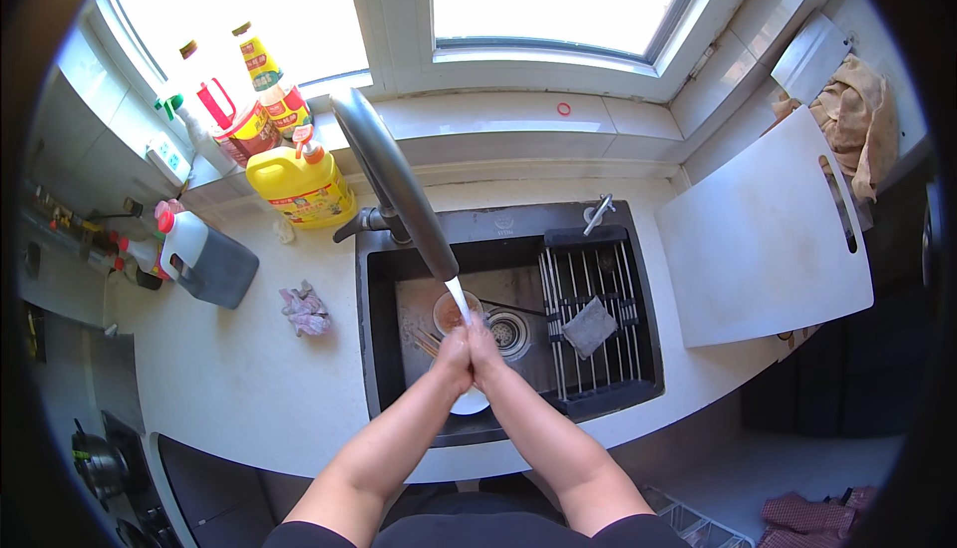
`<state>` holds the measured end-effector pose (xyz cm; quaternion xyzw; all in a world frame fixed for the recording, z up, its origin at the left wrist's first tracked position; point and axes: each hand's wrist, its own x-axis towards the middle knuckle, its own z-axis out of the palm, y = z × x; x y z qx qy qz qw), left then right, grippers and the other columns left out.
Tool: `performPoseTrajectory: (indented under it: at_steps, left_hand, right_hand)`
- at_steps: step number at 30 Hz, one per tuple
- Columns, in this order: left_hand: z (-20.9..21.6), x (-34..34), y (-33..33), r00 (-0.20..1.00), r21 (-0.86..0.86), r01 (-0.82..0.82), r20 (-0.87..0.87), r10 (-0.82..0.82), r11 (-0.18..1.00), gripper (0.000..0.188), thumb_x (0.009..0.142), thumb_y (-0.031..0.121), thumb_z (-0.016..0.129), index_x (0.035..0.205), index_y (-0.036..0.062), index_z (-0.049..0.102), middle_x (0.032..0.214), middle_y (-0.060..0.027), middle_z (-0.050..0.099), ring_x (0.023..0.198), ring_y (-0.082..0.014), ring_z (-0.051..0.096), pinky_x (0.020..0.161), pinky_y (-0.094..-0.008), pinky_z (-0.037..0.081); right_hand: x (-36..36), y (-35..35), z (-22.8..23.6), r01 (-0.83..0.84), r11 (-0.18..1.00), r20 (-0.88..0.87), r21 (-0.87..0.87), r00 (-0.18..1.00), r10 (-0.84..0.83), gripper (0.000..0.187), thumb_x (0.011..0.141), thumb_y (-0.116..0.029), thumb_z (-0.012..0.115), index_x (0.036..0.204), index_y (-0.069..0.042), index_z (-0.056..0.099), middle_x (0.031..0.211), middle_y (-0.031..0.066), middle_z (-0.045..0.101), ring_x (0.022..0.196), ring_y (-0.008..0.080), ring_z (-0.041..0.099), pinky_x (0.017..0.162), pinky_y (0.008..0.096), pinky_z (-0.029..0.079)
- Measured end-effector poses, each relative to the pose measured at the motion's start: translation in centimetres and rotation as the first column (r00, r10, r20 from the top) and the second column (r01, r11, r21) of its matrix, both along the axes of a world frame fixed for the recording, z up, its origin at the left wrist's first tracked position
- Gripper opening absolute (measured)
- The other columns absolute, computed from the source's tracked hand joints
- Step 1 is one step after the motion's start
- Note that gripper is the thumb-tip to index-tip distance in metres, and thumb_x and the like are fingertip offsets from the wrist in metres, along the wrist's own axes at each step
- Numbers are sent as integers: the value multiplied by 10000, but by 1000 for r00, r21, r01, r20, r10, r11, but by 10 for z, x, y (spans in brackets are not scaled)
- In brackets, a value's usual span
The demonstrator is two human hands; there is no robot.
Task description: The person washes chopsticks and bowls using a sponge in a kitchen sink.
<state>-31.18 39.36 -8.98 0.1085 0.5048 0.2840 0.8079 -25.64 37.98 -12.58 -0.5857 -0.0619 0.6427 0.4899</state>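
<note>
My left hand (455, 353) and my right hand (484, 347) are pressed together over the sink (371, 349), under the water stream (457, 294) from the dark faucet (399, 184). Their fingers are hidden by each other and the running water, so I cannot tell whether anything is between them. Just beyond my hands a round bowl (449, 311) sits in the basin. Chopsticks (426, 342) lie to their left, and the drain (509, 334) is to their right. A white dish (471, 403) shows partly below my wrists.
A drying rack (554, 339) spans the sink's right side with a grey sponge (590, 328) on it. A white cutting board (768, 239) leans at right. At left are a crumpled cloth (305, 309), a dark-liquid jug (214, 264) and a yellow pump bottle (299, 189).
</note>
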Motion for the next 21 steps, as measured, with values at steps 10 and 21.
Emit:
performPoseTrajectory:
  at_steps: [10,21]
  left_hand:
    - [-7,-11,-24,993,-28,111,-31,-112,993,303,912,242,440,1122,35,509,1046,-100,569,1003,-209,519,933,-431,367]
    - [-86,-56,-62,955,-295,40,-269,-123,955,355,910,307,456,1169,65,475,1031,-81,528,969,-234,501,889,-439,365]
  right_hand:
    - [30,-5,-28,22,997,168,-77,986,-8,433,878,-435,475,972,-39,621,826,58,608,751,176,532,741,324,424]
    - [-3,-52,-44,-533,709,732,-462,222,644,293,841,-264,555,983,-9,519,920,236,621,914,372,597,779,453,464]
